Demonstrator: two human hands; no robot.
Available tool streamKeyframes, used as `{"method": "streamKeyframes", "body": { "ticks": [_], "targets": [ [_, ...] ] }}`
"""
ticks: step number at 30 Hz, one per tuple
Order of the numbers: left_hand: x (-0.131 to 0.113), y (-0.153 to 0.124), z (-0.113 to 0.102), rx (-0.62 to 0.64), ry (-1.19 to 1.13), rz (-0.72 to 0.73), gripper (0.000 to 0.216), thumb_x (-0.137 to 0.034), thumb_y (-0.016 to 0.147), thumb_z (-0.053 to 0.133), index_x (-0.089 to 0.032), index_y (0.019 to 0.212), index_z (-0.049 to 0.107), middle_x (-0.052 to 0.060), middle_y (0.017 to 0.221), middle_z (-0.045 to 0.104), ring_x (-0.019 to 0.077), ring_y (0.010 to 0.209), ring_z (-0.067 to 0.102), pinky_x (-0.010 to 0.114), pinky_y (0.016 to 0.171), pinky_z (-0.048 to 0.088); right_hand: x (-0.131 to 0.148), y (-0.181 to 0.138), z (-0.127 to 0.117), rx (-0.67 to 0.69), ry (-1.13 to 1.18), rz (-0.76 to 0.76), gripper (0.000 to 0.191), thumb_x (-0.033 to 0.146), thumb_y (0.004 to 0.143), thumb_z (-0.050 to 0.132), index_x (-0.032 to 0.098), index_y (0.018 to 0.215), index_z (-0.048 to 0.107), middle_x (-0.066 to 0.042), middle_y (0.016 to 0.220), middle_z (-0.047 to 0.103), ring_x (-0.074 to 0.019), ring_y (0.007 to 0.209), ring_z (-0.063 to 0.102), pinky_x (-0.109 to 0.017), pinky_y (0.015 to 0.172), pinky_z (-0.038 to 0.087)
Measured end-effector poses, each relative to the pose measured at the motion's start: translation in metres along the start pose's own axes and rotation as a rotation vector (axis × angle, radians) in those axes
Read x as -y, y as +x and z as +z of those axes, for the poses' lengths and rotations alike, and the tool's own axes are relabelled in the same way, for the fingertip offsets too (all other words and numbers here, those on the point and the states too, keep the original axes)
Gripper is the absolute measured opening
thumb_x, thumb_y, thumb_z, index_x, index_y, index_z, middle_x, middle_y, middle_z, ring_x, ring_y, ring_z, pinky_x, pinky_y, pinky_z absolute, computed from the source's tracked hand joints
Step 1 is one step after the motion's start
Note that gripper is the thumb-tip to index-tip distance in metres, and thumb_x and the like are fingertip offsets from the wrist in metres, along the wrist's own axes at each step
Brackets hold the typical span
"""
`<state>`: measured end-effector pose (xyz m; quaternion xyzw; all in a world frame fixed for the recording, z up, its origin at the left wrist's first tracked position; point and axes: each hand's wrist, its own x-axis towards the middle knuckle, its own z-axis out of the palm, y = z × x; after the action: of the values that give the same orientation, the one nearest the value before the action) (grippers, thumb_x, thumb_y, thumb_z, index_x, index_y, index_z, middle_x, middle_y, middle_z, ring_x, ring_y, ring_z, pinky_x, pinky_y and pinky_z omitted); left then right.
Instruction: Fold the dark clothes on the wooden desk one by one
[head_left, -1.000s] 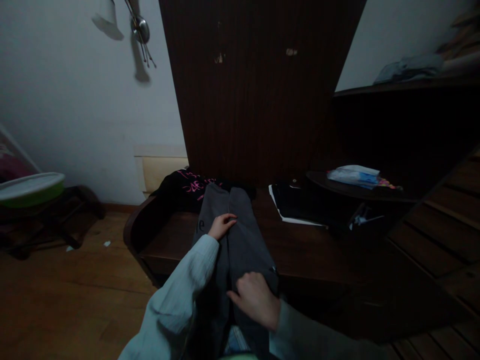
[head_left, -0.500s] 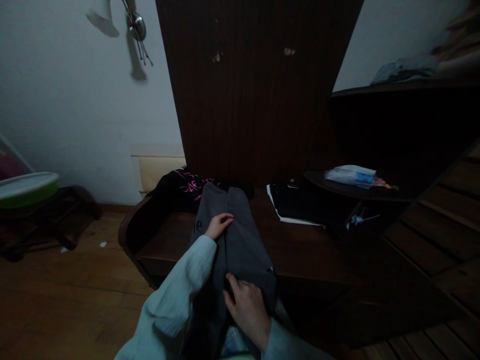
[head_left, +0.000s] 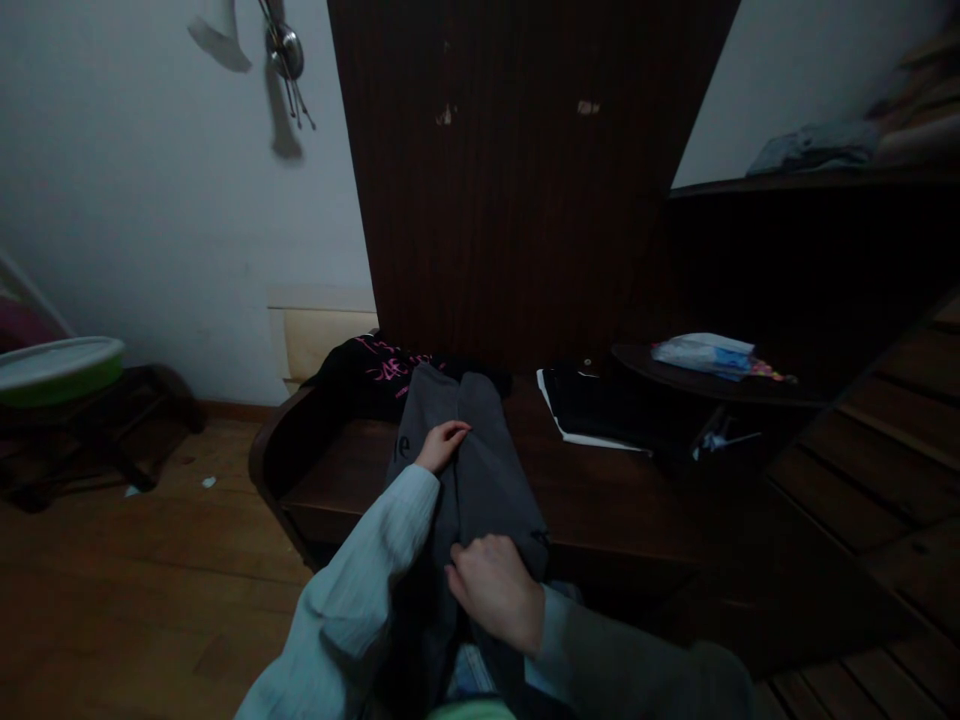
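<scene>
A pair of dark grey trousers (head_left: 491, 480) lies lengthwise over a dark wooden bench, its two legs side by side and pointing away from me. Small dark lettering shows on the cloth at the left. My left hand (head_left: 444, 445) is closed in a pinch at the line between the legs, about halfway up. Nearer to me, my right hand (head_left: 496, 590) is curled into a fist on the cloth, gripping it, with its fingertips hidden. The trousers' near end hangs by my lap and is partly covered by my arms.
Behind the trousers lies a black garment with pink print (head_left: 375, 375). Dark folded cloth with a white edge (head_left: 600, 410) rests on the bench (head_left: 330, 470) to the right. A plastic packet (head_left: 705, 355) sits on a corner shelf. At the far left, a green tub (head_left: 64, 375) stands on a stool.
My right hand has gone from loosely spread fingers to a closed grip on the trousers, its forearm swinging outward. My left hand stays near the same spot. The view has shifted slightly.
</scene>
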<state>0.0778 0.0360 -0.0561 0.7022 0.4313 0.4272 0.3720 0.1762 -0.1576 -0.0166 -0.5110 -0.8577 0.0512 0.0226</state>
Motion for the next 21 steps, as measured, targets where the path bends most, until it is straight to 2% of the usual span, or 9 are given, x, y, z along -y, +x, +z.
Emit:
{"method": "streamKeyframes", "body": {
  "ticks": [3,7,11,14,16,18,21],
  "targets": [
    [0.0,-0.001,0.0,-0.041,0.081,0.005,0.019,-0.017,0.075,0.047,-0.016,0.087,0.062,0.004,0.091,0.063,0.0153,0.089,0.057,0.028,0.083,0.043,0.003,0.005,0.005,-0.004,0.031,0.006,0.028,0.031,0.082,0.041,0.014,0.081,0.063,-0.014,0.074,0.066,-0.0252,0.071,0.063,-0.03,0.058,0.043],
    [-0.005,-0.005,0.0,-0.127,0.379,0.039,0.025,-0.016,0.073,0.049,-0.017,0.095,0.06,0.008,0.101,0.057,0.0187,0.097,0.053,0.032,0.087,0.041,-0.004,0.01,0.004,0.025,0.096,-0.042,0.03,0.042,0.078,0.047,0.017,0.082,0.063,-0.01,0.075,0.067,-0.0234,0.072,0.063,-0.027,0.058,0.041],
    [-0.013,-0.01,0.003,-0.098,0.653,0.159,0.033,-0.014,0.075,0.045,-0.018,0.106,0.055,0.009,0.125,0.045,0.022,0.116,0.04,0.037,0.096,0.032,-0.028,0.025,-0.023,-0.123,0.231,-0.016,0.027,0.041,0.082,0.042,0.022,0.086,0.061,-0.002,0.071,0.065,-0.015,0.068,0.061,-0.022,0.06,0.038],
    [-0.017,-0.012,0.006,0.002,0.764,0.127,0.035,-0.014,0.078,0.039,-0.018,0.111,0.052,0.009,0.131,0.042,0.0229,0.122,0.034,0.043,0.098,0.027,-0.054,0.045,-0.035,-0.26,0.254,-0.01,0.024,0.033,0.084,0.041,0.019,0.089,0.059,-0.004,0.078,0.064,-0.0143,0.075,0.059,-0.023,0.068,0.039],
    [-0.017,-0.013,0.008,0.026,0.81,0.082,0.035,-0.015,0.079,0.038,-0.018,0.112,0.051,0.01,0.131,0.042,0.0235,0.123,0.033,0.046,0.099,0.025,-0.073,0.059,-0.027,-0.354,0.201,0.028,0.027,0.029,0.082,0.043,0.016,0.101,0.056,-0.01,0.1,0.061,-0.0194,0.097,0.053,-0.029,0.082,0.038],
    [-0.017,-0.013,0.01,0.023,0.832,0.063,0.036,-0.016,0.08,0.037,-0.017,0.114,0.05,0.012,0.132,0.041,0.0238,0.124,0.032,0.046,0.1,0.023,-0.09,0.071,-0.009,-0.361,0.163,0.071,0.04,0.033,0.079,0.047,0.013,0.114,0.05,-0.015,0.123,0.047,-0.0245,0.116,0.039,-0.038,0.093,0.031],
    [-0.018,-0.014,0.012,0.009,0.811,0.059,0.037,-0.018,0.079,0.038,-0.017,0.115,0.049,0.012,0.132,0.041,0.0241,0.123,0.033,0.047,0.1,0.023,-0.112,0.082,0.019,-0.333,0.247,0.06,0.045,0.037,0.078,0.047,0.016,0.117,0.047,-0.014,0.132,0.039,-0.0235,0.123,0.032,-0.041,0.098,0.026]
  ]
}}
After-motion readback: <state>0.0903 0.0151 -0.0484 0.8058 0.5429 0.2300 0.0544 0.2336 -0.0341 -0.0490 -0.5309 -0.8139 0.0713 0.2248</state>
